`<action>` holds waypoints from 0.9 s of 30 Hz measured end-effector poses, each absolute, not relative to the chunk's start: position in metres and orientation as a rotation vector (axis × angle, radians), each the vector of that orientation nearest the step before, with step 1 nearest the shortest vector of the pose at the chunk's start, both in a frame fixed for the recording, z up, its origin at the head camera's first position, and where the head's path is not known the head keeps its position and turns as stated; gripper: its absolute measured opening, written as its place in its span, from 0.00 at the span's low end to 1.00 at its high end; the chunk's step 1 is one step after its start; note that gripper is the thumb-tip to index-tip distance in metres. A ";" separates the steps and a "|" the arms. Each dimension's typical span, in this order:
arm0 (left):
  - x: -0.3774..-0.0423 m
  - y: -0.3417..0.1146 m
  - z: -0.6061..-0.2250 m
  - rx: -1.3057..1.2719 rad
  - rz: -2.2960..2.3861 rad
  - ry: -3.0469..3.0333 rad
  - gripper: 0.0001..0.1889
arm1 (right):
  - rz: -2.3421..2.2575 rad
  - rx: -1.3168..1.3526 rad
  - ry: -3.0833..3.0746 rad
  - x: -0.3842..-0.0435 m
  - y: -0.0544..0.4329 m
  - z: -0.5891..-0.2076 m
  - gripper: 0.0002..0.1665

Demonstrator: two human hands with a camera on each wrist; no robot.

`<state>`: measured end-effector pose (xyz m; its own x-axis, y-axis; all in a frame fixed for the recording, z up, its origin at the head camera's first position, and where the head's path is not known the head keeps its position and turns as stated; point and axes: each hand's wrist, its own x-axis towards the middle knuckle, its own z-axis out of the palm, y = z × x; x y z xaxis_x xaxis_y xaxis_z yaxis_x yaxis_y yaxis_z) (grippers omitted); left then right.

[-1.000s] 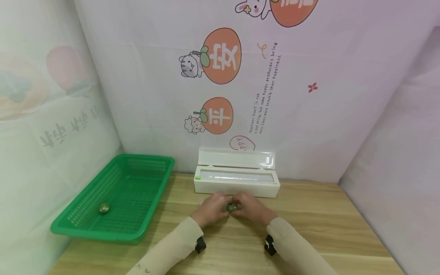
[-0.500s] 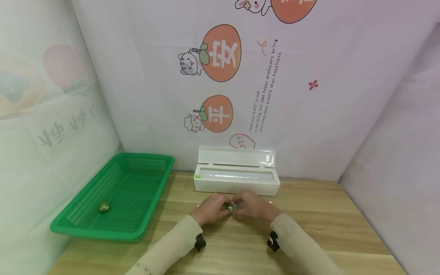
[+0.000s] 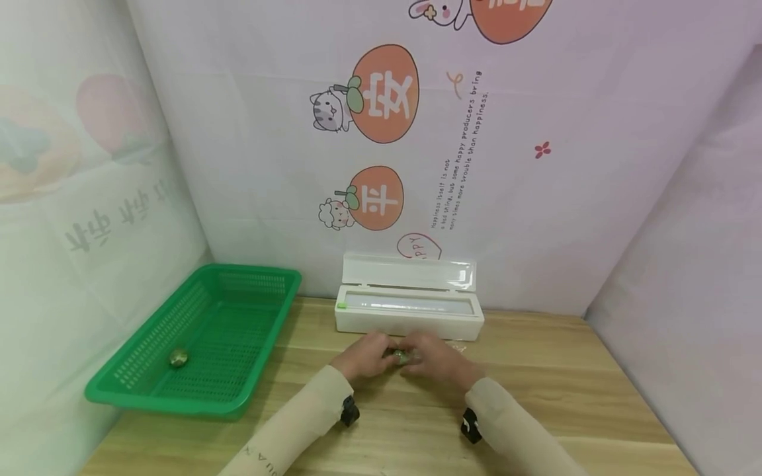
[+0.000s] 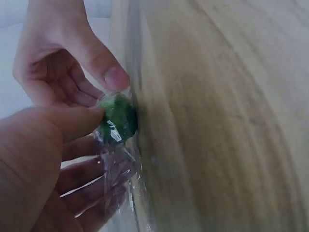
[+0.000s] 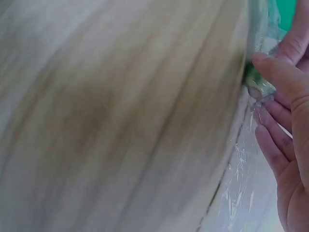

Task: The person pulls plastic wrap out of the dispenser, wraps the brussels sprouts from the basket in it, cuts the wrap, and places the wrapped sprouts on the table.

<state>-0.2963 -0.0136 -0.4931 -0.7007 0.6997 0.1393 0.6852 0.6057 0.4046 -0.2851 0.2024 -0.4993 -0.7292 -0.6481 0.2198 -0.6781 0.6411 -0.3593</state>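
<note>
In front of the white box, my left hand [image 3: 367, 356] and right hand [image 3: 433, 357] meet low over the table around a small, round green thing [image 4: 117, 118] in clear plastic film. The left thumb [image 4: 87, 116] presses one side of it, while the right thumb [image 4: 108, 72] bears on its upper end in the left wrist view. The fingers of both hands curl behind it. Loose cling film [image 4: 123, 193] trails along the left fingers, and more film [image 5: 236, 179] spreads below the right hand in the right wrist view. What the green thing is, I cannot tell.
The white cling film dispenser [image 3: 411, 326] stands at the back with its clear lid [image 3: 409, 272] raised and a green slider [image 3: 342, 305] at its left end. A green basket [image 3: 250, 390] on the left holds one shiny round item [image 3: 178, 358]. Cloth walls enclose the table [image 3: 553, 390].
Both hands stay in nearly the same spot, working the green thing and its film between their fingers. Film edges that showed beyond both hands half a second ago now show mainly past the right hand.
</note>
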 end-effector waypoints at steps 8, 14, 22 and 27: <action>-0.290 -0.019 -0.496 1.283 0.628 2.931 0.17 | 0.627 1.073 -2.776 -0.291 0.194 -0.505 0.18; -0.285 -0.023 -0.495 1.384 0.507 2.960 0.24 | 0.745 1.071 -2.854 -0.294 0.194 -0.500 0.15; -0.276 -0.021 -0.494 1.399 0.437 2.955 0.18 | 0.908 1.138 -2.976 -0.292 0.197 -0.490 0.07; -0.279 -0.014 -0.496 1.371 0.404 2.965 0.14 | 0.919 1.106 -2.981 -0.289 0.203 -0.483 0.11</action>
